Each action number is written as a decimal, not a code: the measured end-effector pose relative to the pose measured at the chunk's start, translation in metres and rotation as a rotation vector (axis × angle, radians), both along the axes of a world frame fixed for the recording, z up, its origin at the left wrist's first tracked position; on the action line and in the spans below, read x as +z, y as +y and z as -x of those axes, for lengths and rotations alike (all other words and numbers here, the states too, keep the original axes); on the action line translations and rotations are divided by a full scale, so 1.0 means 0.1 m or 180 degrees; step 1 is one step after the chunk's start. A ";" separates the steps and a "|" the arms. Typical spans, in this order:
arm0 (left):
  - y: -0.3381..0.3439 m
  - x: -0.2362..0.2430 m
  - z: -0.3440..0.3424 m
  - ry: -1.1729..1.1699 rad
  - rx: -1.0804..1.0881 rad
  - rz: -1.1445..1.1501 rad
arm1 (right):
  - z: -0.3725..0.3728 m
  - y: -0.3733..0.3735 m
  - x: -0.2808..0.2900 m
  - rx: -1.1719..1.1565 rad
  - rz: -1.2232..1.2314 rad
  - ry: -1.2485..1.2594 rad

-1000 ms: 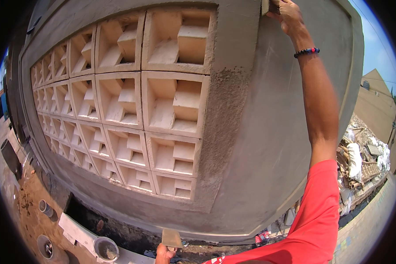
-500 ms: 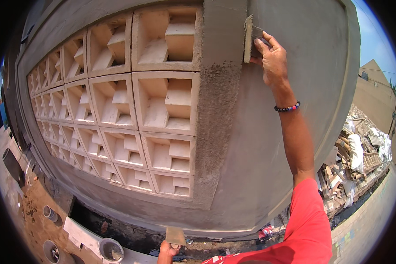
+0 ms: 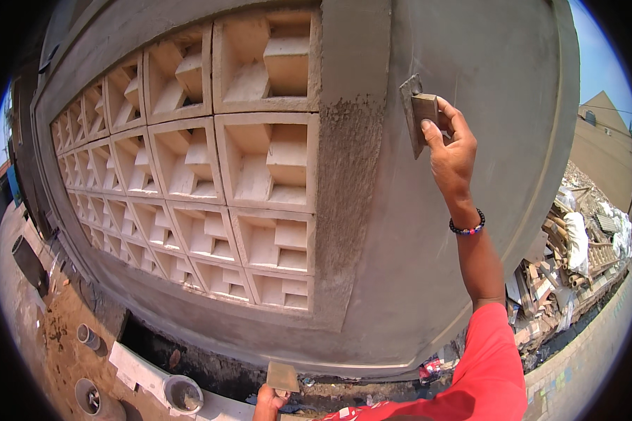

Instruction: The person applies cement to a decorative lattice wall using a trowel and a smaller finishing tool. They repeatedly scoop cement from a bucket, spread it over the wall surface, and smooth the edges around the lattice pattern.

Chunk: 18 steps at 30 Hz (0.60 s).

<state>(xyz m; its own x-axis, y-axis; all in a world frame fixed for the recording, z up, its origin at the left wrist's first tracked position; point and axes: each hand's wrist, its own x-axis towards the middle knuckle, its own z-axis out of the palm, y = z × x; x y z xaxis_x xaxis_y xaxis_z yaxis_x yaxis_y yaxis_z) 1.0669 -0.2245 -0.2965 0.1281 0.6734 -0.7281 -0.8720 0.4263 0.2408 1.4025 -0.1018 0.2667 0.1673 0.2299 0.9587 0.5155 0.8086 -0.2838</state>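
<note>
My right hand (image 3: pixel 454 158), with a beaded bracelet (image 3: pixel 468 224) on its wrist, is closed round the wooden handle of a plastering trowel (image 3: pixel 411 116). The thin grey blade is tilted and lies at or very near the smooth grey plaster (image 3: pixel 428 231), right of a rougher, darker plaster strip (image 3: pixel 347 175). Low in view, my left hand (image 3: pixel 267 405) grips a small flat tan board (image 3: pixel 283 377), held away from the wall. Its underside and handle are mostly hidden.
Pale ventilation blocks (image 3: pixel 260 200) fill the wall's left part. Below runs a dark ditch (image 3: pixel 151 347), bordered by a pale ledge (image 3: pixel 133 368) with a mortar bucket (image 3: pixel 182 394). More buckets (image 3: pixel 88 337) stand on sandy ground. A rubble heap (image 3: pixel 569 252) lies at the right.
My right hand has come down and slightly right with the trowel, off the strip's edge. The blade, edged with thick mortar before, now shows little. My left hand stays low with the board.
</note>
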 end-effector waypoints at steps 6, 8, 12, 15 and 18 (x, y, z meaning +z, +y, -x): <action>0.00 0.19 -0.10 0.0137 -0.0060 -0.0097 | 0.04 0.06 0.37 -0.2086 -0.1066 -0.1298; 0.00 0.12 -0.10 0.0029 -0.0063 -0.0338 | 0.09 0.19 0.29 -0.2020 -0.1125 -0.1368; 0.04 0.10 -0.14 -0.0023 -0.0079 -0.0166 | 0.33 0.28 -0.02 -0.1663 -0.0940 -0.1771; 0.04 0.09 -0.11 -0.0021 -0.0099 -0.0075 | 0.45 0.23 -0.20 -0.1270 -0.0675 -0.2154; 0.06 0.15 -0.12 -0.0029 -0.0114 -0.0144 | 0.30 0.10 -0.12 -0.0696 -0.0444 -0.1454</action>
<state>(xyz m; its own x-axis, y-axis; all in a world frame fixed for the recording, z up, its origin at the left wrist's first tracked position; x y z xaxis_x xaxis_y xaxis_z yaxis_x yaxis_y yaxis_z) 1.0785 -0.2184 -0.2812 0.1592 0.7004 -0.6958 -0.8586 0.4461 0.2527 1.3727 -0.0915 0.2546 -0.2451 0.1014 0.9642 0.7224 0.6824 0.1119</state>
